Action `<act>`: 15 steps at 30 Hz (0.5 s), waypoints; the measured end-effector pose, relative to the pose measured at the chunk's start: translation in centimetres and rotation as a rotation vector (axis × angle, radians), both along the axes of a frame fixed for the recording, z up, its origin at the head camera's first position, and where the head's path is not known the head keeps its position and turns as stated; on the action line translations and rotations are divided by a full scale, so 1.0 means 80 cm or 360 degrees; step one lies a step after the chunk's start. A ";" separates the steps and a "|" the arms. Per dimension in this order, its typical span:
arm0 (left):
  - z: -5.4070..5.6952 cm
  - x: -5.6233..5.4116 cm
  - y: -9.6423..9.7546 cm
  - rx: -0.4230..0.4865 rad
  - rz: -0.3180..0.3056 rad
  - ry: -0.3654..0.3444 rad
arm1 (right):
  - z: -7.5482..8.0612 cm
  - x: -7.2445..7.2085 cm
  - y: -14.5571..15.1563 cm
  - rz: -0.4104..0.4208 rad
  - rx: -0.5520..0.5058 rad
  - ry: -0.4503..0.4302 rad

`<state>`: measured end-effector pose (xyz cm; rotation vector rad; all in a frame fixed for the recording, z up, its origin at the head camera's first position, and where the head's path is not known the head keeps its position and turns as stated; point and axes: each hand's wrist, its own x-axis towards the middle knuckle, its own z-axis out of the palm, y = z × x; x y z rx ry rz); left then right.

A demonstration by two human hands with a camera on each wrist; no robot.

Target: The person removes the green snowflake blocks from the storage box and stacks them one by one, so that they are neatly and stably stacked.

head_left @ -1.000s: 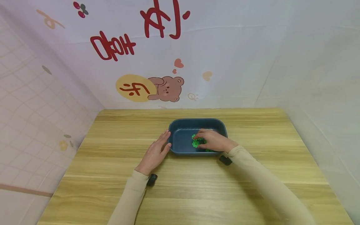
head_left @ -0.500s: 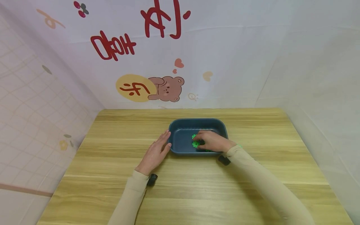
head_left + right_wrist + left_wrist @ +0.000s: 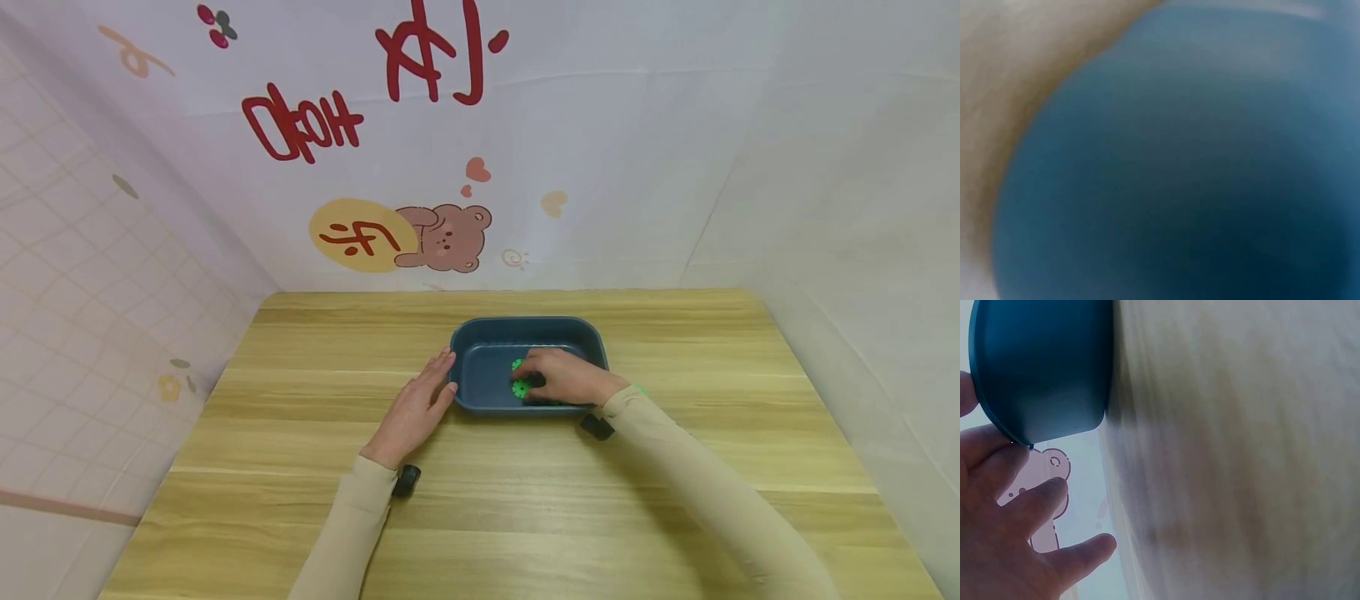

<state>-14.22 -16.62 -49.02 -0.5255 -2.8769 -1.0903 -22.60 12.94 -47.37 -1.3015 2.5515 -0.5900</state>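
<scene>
Compared with a second ago, the right hand (image 3: 558,375) sits slightly lower in the blue tray (image 3: 480,375), and the green pieces (image 3: 518,389) show less around it; the one toward six o'clock is now hidden. A bit of green (image 3: 640,389) has come into view beside the right cuff (image 3: 622,401), outside the tray's three o'clock end; we cannot tell what it is. The right fingers bend down over the pieces, just off the tray's middle toward six; whether they pinch one, we cannot tell. The left hand (image 3: 411,412) has stayed put, fingers extended, touching the tray's nine o'clock end.

The tray rests on a wood-grain table (image 3: 510,508). Beyond its twelve o'clock edge we see a white wall (image 3: 630,133), with a brown bear (image 3: 453,237) toward eleven, a yellow disc (image 3: 330,237) toward ten and red lettering (image 3: 474,67) higher up.
</scene>
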 end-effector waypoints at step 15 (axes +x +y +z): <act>-0.001 0.000 0.000 0.0006 -0.0003 -0.0007 | -0.008 0.000 -0.002 -0.0013 0.0067 0.0073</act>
